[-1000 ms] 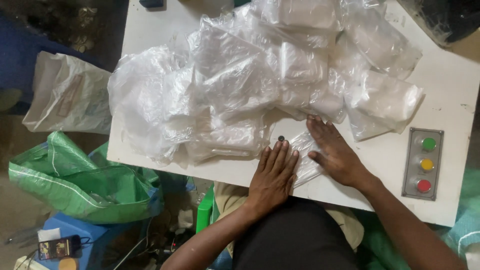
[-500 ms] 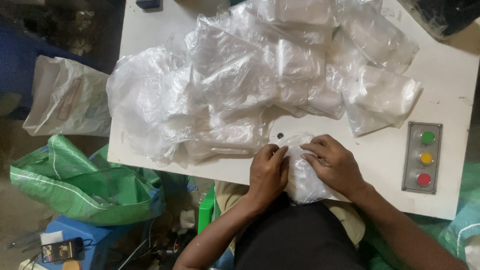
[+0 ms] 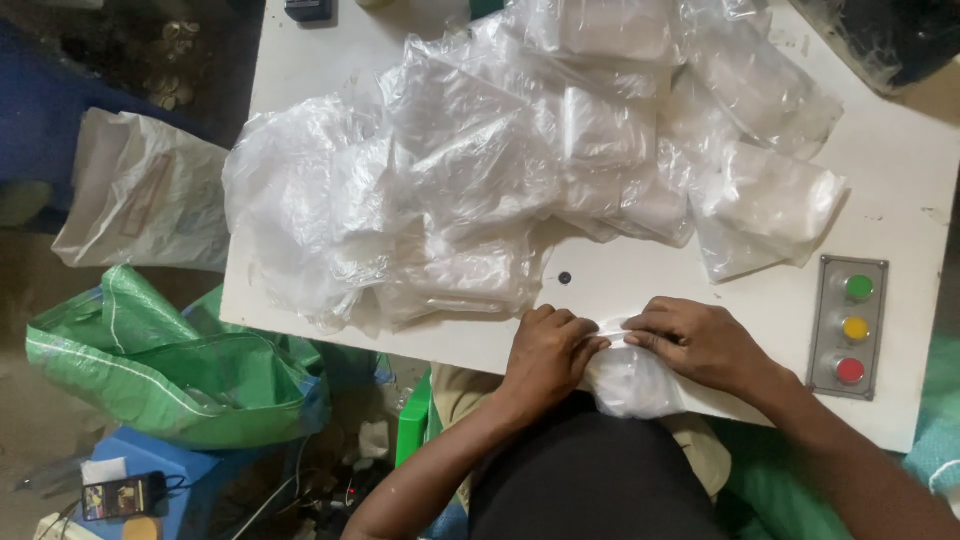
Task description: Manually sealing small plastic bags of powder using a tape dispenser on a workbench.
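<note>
Both my hands pinch the top of a small clear plastic bag (image 3: 628,382) at the near edge of the white table (image 3: 930,190). My left hand (image 3: 548,352) grips its left side, fingers curled. My right hand (image 3: 695,340) grips its right side. The bag hangs partly over the table edge toward my lap. Just beyond my hands lies a big heap of clear plastic bags (image 3: 500,170) covering the middle of the table.
A grey control panel (image 3: 850,325) with green, yellow and red buttons sits at the table's right. On the floor to the left are a green woven sack (image 3: 170,375), a white sack (image 3: 140,190) and a blue stool (image 3: 150,480) with small items.
My hands went from pressing flat on the bag on the table to closing on it and drawing it back to the table's near edge.
</note>
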